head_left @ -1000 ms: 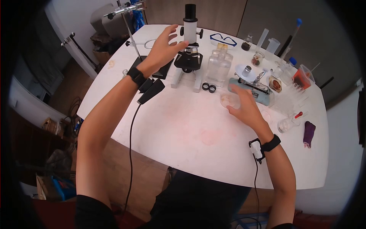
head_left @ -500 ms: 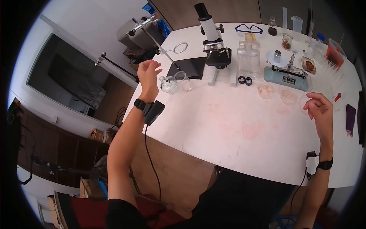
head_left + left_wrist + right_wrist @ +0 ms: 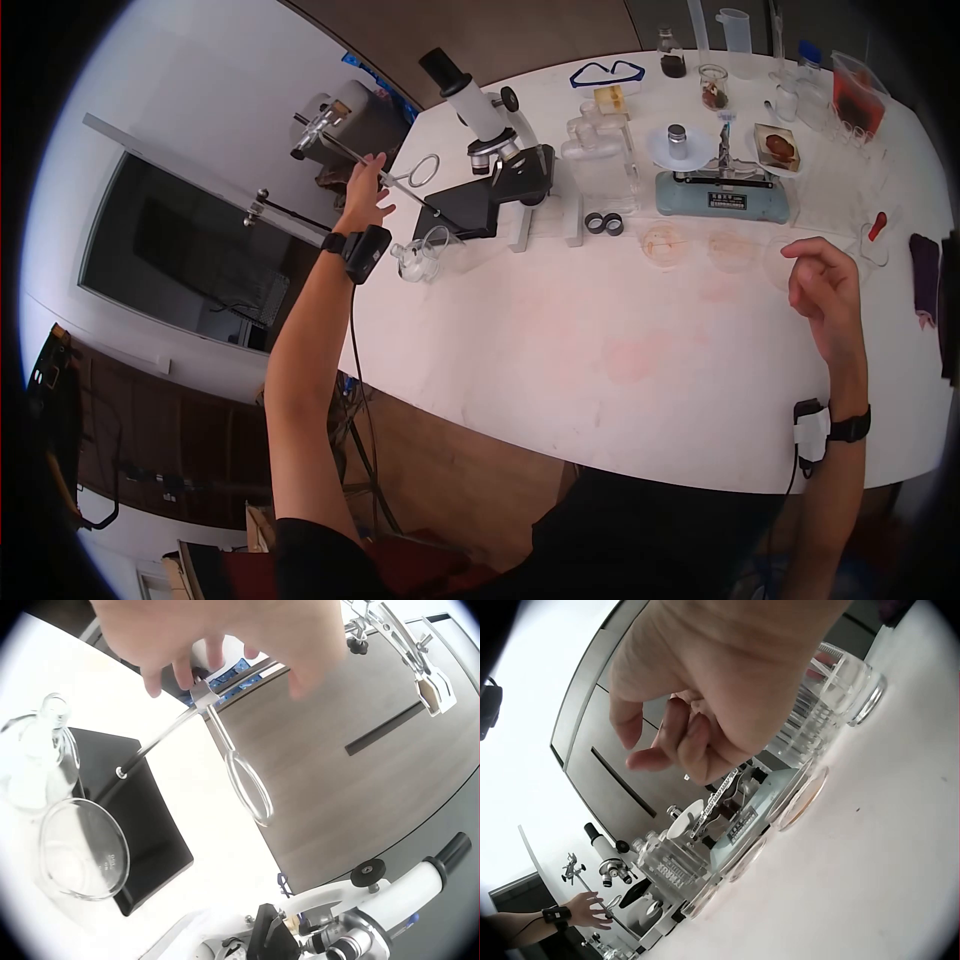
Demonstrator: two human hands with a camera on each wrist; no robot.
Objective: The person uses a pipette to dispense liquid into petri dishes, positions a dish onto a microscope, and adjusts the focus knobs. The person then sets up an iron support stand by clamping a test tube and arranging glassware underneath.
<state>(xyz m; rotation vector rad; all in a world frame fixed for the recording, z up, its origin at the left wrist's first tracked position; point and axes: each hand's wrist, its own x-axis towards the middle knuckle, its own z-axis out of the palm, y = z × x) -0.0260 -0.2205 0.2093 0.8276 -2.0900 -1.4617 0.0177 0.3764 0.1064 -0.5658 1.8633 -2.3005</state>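
Toward the upper left, the left hand [image 3: 362, 202] is open by the stand [image 3: 470, 208]; one careless sweep could topple the beaker [image 3: 84, 851]. Right hand [image 3: 829, 292]'s loosely curled, empty.

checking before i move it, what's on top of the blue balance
A silvery cylinder stands on the left pan; a shallow box holding something brown sits on the right pan, its underside hidden.

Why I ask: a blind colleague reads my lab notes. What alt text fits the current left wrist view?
A left hand, fingers extended, is beside a metal ring stand with a black base; contact is unclear. Clear glassware is at left, a microscope at lower right.
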